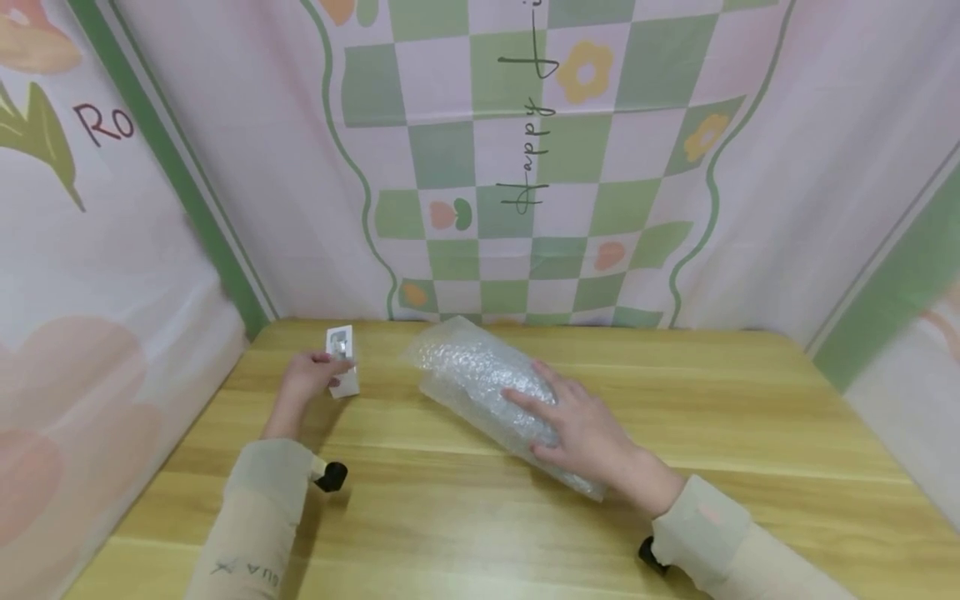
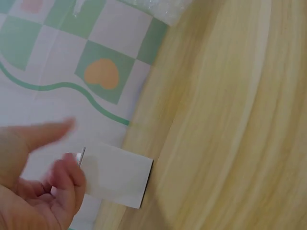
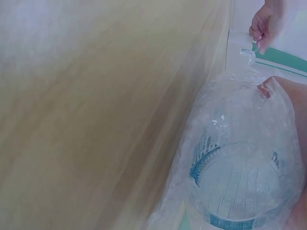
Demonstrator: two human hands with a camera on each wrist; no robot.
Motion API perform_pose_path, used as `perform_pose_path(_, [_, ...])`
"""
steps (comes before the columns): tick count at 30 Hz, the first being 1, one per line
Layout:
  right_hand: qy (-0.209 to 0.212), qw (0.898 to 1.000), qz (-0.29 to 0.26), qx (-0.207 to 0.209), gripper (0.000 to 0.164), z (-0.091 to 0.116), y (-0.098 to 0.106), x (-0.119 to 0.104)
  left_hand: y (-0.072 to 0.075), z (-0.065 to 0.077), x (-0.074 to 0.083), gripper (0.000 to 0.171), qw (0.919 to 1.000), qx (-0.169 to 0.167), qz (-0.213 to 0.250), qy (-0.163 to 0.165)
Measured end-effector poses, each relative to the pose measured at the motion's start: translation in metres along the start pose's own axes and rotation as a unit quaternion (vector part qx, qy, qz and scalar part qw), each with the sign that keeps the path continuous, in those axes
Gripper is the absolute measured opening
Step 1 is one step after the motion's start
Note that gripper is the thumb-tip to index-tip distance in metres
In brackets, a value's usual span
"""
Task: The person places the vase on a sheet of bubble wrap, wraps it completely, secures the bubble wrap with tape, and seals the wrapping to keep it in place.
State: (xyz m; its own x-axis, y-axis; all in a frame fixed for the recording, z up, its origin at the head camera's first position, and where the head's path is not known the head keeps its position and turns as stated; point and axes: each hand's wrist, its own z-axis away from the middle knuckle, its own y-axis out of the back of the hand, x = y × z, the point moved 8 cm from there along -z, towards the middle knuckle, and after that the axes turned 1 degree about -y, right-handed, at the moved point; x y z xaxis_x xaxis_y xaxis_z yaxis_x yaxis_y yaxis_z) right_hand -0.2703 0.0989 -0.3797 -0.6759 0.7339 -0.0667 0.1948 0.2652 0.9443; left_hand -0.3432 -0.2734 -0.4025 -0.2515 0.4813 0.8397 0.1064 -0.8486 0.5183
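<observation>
My left hand (image 1: 306, 379) is at a small upright white box-like piece (image 1: 347, 386) near the table's back left. In the left wrist view its thumb stands apart, blurred, and the other fingers curl beside a thin silvery edge (image 2: 82, 155) on the white piece (image 2: 119, 177). Whether those fingers pinch anything is hidden. With fingers spread, my right hand (image 1: 588, 429) rests on a roll of bubble wrap (image 1: 480, 383) lying slantwise on the table. Through the wrap, the right wrist view shows a clear, ribbed, round glass vessel (image 3: 235, 187).
The wood-grain table (image 1: 420, 533) carries both things. A patterned cloth (image 1: 442, 158) hangs along its back edge, and more cloth (image 1: 97, 275) closes off the left side. Black wrist cameras (image 1: 332, 477) sit at the sleeves.
</observation>
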Motion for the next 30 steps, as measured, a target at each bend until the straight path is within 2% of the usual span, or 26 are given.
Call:
perform_pose_path(6, [0.0, 1.0, 0.0, 0.003, 0.084, 0.0, 0.0, 0.0, 0.001, 0.0, -0.003, 0.051, 0.9986, 0.018, 0.048, 0.006])
perform_pose_path(10, [0.004, 1.0, -0.001, 0.005, 0.084, 0.0, -0.001, -0.001, -0.001, 0.003, -0.006, 0.049, 0.9963, 0.02, 0.08, 0.025])
perform_pose_path(13, [0.005, 1.0, -0.006, 0.005, 0.083, 0.0, 0.0, -0.001, -0.003, 0.004, -0.008, 0.048, 0.993, 0.026, 0.11, 0.035])
perform_pose_path(16, [0.005, 1.0, -0.007, 0.005, 0.083, 0.0, 0.0, 0.0, -0.004, 0.007, -0.01, 0.043, 0.9849, 0.041, 0.163, 0.039])
perform_pose_path(19, [0.006, 1.0, -0.006, 0.007, 0.083, 0.0, 0.0, 0.0, -0.004, 0.01, -0.014, 0.029, 0.9677, 0.069, 0.239, 0.043])
perform_pose_path(22, [0.01, 1.0, -0.007, 0.009, 0.084, 0.0, 0.0, -0.001, -0.005, 0.014, -0.017, 0.012, 0.9506, 0.093, 0.294, 0.04])
perform_pose_path(26, [0.007, 1.0, -0.005, 0.011, 0.084, -0.001, 0.0, 0.0, -0.007, 0.019, -0.016, 0.012, 0.9288, 0.098, 0.356, 0.037])
perform_pose_path(28, [0.004, 1.0, -0.003, 0.011, 0.085, -0.001, 0.0, 0.001, -0.01, 0.021, -0.017, 0.013, 0.9097, 0.087, 0.403, 0.047])
perform_pose_path(30, [0.005, 1.0, -0.004, 0.011, 0.085, -0.001, -0.001, 0.0, -0.012, 0.024, -0.02, 0.015, 0.8911, 0.077, 0.442, 0.07])
